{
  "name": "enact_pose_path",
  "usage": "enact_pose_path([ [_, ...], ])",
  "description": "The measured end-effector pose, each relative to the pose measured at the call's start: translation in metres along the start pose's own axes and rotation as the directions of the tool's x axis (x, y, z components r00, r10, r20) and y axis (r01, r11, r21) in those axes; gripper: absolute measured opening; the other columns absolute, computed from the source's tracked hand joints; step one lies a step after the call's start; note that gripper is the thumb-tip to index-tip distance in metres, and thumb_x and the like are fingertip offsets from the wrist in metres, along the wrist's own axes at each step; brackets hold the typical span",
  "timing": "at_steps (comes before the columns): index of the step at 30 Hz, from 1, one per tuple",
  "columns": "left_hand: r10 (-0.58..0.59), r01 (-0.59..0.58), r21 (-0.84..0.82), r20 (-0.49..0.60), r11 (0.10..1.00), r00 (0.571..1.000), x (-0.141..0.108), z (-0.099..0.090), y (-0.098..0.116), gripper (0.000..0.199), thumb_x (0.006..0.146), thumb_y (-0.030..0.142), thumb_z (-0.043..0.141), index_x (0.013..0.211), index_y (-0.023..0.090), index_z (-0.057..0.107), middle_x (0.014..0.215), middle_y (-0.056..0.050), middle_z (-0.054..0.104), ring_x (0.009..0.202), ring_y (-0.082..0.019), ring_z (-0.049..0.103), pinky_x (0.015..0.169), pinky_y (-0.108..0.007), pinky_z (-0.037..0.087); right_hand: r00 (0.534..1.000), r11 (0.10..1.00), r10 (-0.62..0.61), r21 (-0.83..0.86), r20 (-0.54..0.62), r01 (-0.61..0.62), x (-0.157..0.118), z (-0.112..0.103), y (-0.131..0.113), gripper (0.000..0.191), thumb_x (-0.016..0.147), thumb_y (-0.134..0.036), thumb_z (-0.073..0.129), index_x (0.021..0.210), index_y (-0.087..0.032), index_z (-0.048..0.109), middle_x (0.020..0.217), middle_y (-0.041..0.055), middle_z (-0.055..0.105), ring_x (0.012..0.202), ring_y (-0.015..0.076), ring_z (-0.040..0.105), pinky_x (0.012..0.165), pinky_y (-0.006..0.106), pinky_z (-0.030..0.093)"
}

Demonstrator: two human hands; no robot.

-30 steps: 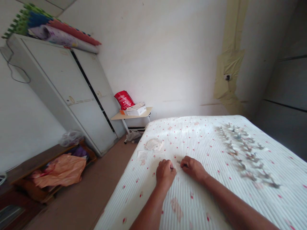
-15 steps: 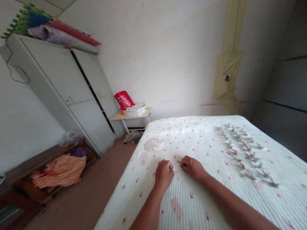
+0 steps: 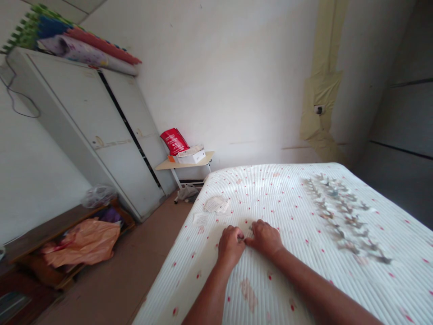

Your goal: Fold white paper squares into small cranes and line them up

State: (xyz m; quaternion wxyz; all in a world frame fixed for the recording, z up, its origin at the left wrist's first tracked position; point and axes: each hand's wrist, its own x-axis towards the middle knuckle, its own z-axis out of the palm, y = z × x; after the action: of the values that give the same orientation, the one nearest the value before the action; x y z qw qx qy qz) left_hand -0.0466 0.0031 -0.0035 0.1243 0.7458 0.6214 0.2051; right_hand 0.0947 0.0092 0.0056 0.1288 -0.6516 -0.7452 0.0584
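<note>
Both hands rest close together on a white ribbed mattress (image 3: pixel 270 176) with red spots. My left hand (image 3: pixel 231 243) is curled, its fingers closed on a small piece of printed paper (image 3: pixel 249 232). Close beside it on the right, my right hand (image 3: pixel 266 237) has its thumb reaching toward the left fingertips and its fingers bent over the paper's right side. Beyond the hands lies a small pile of printed paper pieces (image 3: pixel 216 204), with a flat sheet (image 3: pixel 200 219) at its near left. Several small folded paper figures (image 3: pixel 352 221) stand in rows at the right.
A small table (image 3: pixel 162 166) behind the mattress holds a red bag (image 3: pixel 173 141) and a white box (image 3: pixel 192 157). A grey cabinet (image 3: pixel 84 104) stands at the left. Below it, an orange plastic bag (image 3: pixel 84 241) lies on low wooden furniture (image 3: pixel 64 214).
My right hand has moved slightly left, closer to my left hand, with its thumb now near the left fingertips. My left hand has hardly moved.
</note>
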Motion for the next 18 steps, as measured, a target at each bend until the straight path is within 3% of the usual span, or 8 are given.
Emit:
enact_pose_path([
  [10, 0.029, -0.029, 0.002, -0.023, 1.0, 0.999, 0.0, 0.003, -0.003, 0.014, 0.066, 0.008, 0.052, 0.075, 0.019, 0.056, 0.083, 0.0, 0.055, 0.086, -0.014, 0.049, 0.077, -0.023, 0.036, 0.995, 0.998, 0.03, 0.044, 0.091, -0.034, 0.003, -0.007, 0.007, 0.016, 0.069, -0.026, 0.056, 0.081, -0.017, 0.059, 0.087, 0.0077, 0.059, 0.079, 0.0192, 0.059, 0.06, 0.026, 0.038],
  [18, 0.014, -0.014, 0.008, 0.006, 1.0, 1.0, -0.002, 0.001, -0.002, 0.018, 0.065, 0.006, 0.051, 0.076, 0.019, 0.055, 0.084, 0.0, 0.054, 0.088, -0.013, 0.048, 0.077, -0.023, 0.036, 0.982, 0.983, 0.109, 0.132, 0.155, -0.13, 0.013, -0.012, 0.037, 0.006, 0.064, -0.019, 0.057, 0.069, -0.018, 0.058, 0.076, 0.004, 0.06, 0.069, 0.0166, 0.058, 0.053, 0.023, 0.032],
])
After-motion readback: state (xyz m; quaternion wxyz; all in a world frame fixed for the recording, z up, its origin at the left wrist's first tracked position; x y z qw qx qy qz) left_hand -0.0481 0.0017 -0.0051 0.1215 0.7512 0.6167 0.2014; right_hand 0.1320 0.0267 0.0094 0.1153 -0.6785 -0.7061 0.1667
